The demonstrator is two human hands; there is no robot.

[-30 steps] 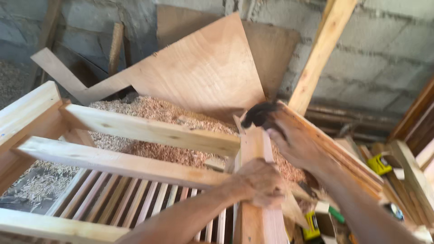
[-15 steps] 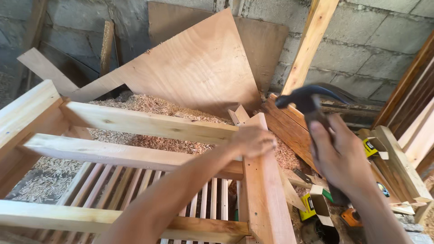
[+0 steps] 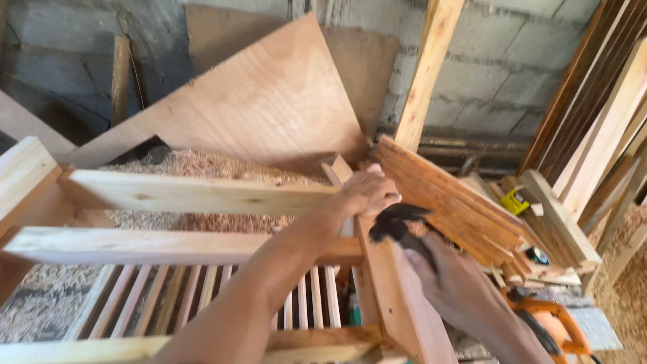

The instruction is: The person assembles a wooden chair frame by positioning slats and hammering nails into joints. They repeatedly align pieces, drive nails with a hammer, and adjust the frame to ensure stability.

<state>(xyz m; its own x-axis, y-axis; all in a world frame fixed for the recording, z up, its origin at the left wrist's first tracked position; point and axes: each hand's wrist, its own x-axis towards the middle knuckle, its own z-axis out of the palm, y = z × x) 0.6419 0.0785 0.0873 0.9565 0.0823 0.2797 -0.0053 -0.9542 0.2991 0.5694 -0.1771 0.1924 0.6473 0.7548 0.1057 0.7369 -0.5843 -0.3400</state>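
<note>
Hammer (image 3: 399, 222) sits gripped in right hand (image 3: 458, 283); left hand (image 3: 367, 193) closes on the frame's upright board (image 3: 397, 303).

Plywood sheet (image 3: 269, 101) behind slatted frame (image 3: 202, 256), sawdust (image 3: 202, 168) between — stacked boards (image 3: 458, 209) right, power tool (image 3: 552, 323) below them.

Landmark: plywood sheet (image 3: 269, 101), large, triangular, leaning on grey block wall (image 3: 499, 61).
Below sheet: sawdust heap (image 3: 202, 168).
Left of sheet: short upright post (image 3: 120, 74).
Right of sheet: pale plank (image 3: 426, 74) leaning steeply against wall.
Farther right, lower: stack of reddish boards (image 3: 458, 209), yellow tape measure (image 3: 515, 201) just beyond.
Far right: long planks (image 3: 593, 114) standing on end.
Lower right of sheet: orange power tool (image 3: 556, 323).
</note>
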